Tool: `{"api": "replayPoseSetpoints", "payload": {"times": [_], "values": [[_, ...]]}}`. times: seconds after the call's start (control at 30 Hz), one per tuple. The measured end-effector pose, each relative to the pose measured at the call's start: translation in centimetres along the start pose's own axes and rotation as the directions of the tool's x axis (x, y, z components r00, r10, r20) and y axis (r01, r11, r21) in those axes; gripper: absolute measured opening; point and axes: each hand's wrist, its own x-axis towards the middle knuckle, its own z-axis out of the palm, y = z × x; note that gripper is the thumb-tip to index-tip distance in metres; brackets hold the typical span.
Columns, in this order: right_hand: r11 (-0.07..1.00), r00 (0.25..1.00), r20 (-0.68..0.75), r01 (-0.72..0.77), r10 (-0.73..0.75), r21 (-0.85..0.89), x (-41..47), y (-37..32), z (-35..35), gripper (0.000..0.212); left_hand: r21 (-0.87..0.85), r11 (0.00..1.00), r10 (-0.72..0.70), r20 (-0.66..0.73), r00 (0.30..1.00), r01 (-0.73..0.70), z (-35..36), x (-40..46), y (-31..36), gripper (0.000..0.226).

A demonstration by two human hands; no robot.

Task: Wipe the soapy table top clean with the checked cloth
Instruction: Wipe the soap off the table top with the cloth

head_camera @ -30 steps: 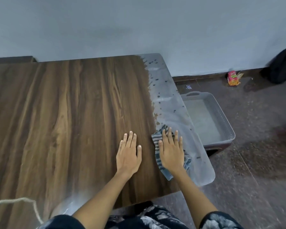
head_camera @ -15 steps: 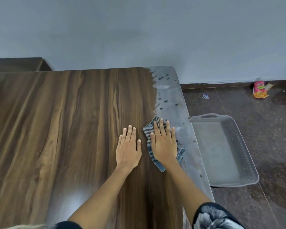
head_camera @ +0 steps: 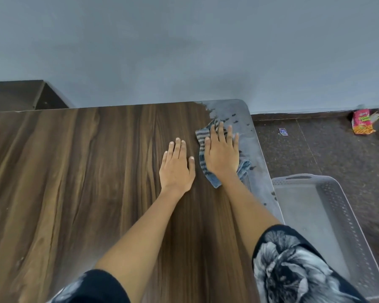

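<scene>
The dark wood-grain table top (head_camera: 85, 171) fills the left and middle of the head view. A grey soapy film (head_camera: 253, 149) with dark spots runs along its right edge up to the far right corner. The blue-grey checked cloth (head_camera: 202, 158) lies at the inner border of that film, near the far corner. My right hand (head_camera: 222, 154) presses flat on the cloth with straight fingers, hiding its middle. My left hand (head_camera: 176, 165) rests flat on the bare wood just left of the cloth.
A grey plastic tray (head_camera: 328, 237) sits on the dark floor right of the table. A red snack packet (head_camera: 362, 124) and a small wrapper (head_camera: 283, 131) lie by the grey wall. A dark cabinet (head_camera: 20, 95) stands at the far left.
My right hand has pushed the cloth away from me along the soapy strip toward the far corner. My left hand slid forward beside it. The soapy strip near me has narrowed.
</scene>
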Motion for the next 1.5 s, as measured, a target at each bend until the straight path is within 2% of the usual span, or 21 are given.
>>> {"api": "replayPoseSetpoints", "payload": {"times": [0.3,0.43,0.57,0.63,0.7,0.77,0.83,0.9,0.97,1.03,1.1,1.17,1.27,1.37,1.43,1.5], "values": [[0.999,0.999,0.012,0.05,-0.05,-0.018,10.8,-2.0,0.3,0.054,0.058,0.998,0.004,-0.067,0.998,0.0,0.5,5.3,-0.8,0.058],[0.977,0.979,0.015,0.204,-0.205,0.06,11.2,-2.7,0.3,0.057,0.034,0.999,-0.002,-0.094,0.996,0.005,0.5,5.4,-0.8,0.055],[0.911,0.911,0.045,0.407,-0.41,0.062,5.7,0.1,-0.4,0.052,-0.015,1.0,-0.008,-0.112,0.994,0.006,0.4,5.2,-0.9,0.052],[0.932,0.934,0.022,0.355,-0.358,0.066,3.7,2.5,-1.0,0.05,-0.022,1.0,-0.009,-0.117,0.993,0.006,0.5,5.2,-1.0,0.051],[0.987,0.988,-0.009,0.153,-0.153,0.057,4.4,4.1,-1.5,0.049,-0.019,1.0,-0.009,-0.118,0.993,0.007,0.6,5.1,-0.9,0.051],[0.996,0.998,-0.007,-0.058,0.059,0.06,7.0,3.8,-1.7,0.052,-0.013,1.0,-0.015,-0.121,0.993,0.013,0.7,5.0,-0.9,0.051],[0.988,0.991,-0.013,-0.132,0.133,0.075,10.0,2.0,-1.2,0.053,-0.016,1.0,-0.019,-0.13,0.991,0.018,0.7,5.1,-0.8,0.051],[0.994,0.997,-0.02,-0.068,0.07,0.084,11.8,-0.6,-0.5,0.053,-0.027,0.999,-0.021,-0.134,0.991,0.017,0.7,5.2,-0.8,0.05],[0.989,0.994,-0.012,0.108,-0.108,0.102,11.4,-2.6,0.1,0.051,-0.04,0.999,-0.019,-0.135,0.991,0.013,0.7,5.1,-0.9,0.05],[0.951,0.954,0.026,0.297,-0.3,0.083,8.9,-3.1,0.3,0.051,-0.061,0.998,-0.025,-0.141,0.99,0.017,0.5,5.0,-1.0,0.05],[0.918,0.917,0.05,0.394,-0.396,0.046,5.7,-1.7,0.1,0.052,-0.077,0.997,-0.034,-0.148,0.988,0.023,0.4,5.0,-0.9,0.05],[0.933,0.933,0.029,0.359,-0.36,0.027,3.5,0.4,-0.1,0.053,-0.082,0.996,-0.029,-0.15,0.988,0.017,0.4,4.9,-0.9,0.049],[0.992,0.992,0.003,0.125,-0.125,0.017,4.4,2.3,-0.3,0.051,-0.074,0.997,-0.032,-0.151,0.988,0.021,0.5,4.9,-0.9,0.049],[0.998,0.998,-0.016,-0.059,0.059,0.003,8.4,1.0,-0.2,0.052,-0.067,0.997,-0.046,-0.16,0.986,0.035,0.5,4.9,-0.8,0.049],[0.999,0.999,-0.011,-0.052,0.052,-0.004,10.3,-0.7,0.0,0.053,-0.073,0.997,-0.047,-0.163,0.985,0.035,0.5,4.9,-0.6,0.049],[0.998,0.999,-0.012,0.053,-0.053,0.02,10.3,-2.2,0.3,0.052,-0.092,0.995,-0.046,-0.161,0.986,0.032,0.4,4.8,-0.6,0.049]]}}
